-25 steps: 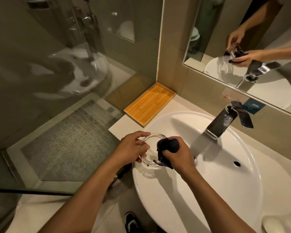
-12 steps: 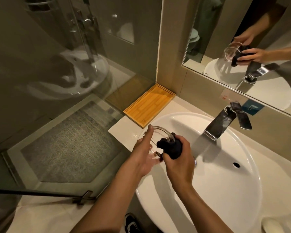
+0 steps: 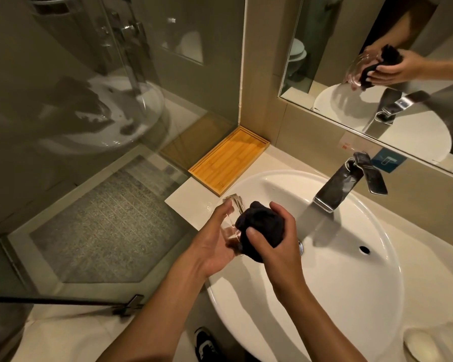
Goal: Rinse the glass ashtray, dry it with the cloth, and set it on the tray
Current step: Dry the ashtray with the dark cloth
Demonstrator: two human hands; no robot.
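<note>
My left hand [image 3: 215, 239] holds the clear glass ashtray [image 3: 233, 205] tipped on its edge over the left rim of the white sink [image 3: 351, 296]. A bunched dark cloth [image 3: 262, 226] is pressed into the ashtray's hollow, gripped by my right hand [image 3: 275, 246]. Much of the glass is hidden behind the cloth and my fingers. The bamboo tray [image 3: 230, 160] lies flat in the counter's back left corner, beyond the hands.
A chrome faucet [image 3: 343, 184] stands at the sink's back with no water running. A mirror [image 3: 377, 61] hangs above it. A glass shower wall [image 3: 89, 126] borders the counter's left edge. A white soap dish [image 3: 429, 343] sits at lower right.
The ashtray has turned from nearly flat to standing on edge in my left hand. My right hand has pushed the cloth deeper into it, and both hands have shifted slightly up and right.
</note>
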